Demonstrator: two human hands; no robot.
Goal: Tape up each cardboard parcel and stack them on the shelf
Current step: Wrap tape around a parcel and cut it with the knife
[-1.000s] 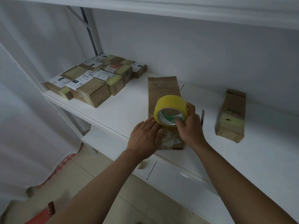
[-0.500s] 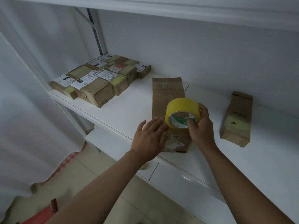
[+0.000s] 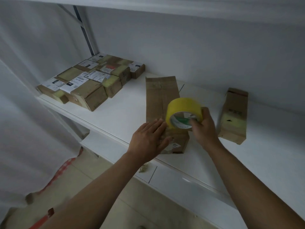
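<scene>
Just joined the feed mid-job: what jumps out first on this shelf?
The bright yellow tape roll stands out at centre, gripped by the right hand over a long flat cardboard parcel, which the left hand presses flat near the shelf edge. A cluster of labelled boxes fills the shelf's far left corner, and one more parcel lies alone to the right.

Shelf (image 3: pixel 125 111) surface open between taped parcel group (image 3: pixel 92 83) at 10 o'clock and long parcel (image 3: pixel 160 98) at centre. Second parcel (image 3: pixel 233 116) blocks 3 o'clock. Upper shelf board (image 3: pixel 181 7) limits height at 12 o'clock; clearance probably ample.
</scene>
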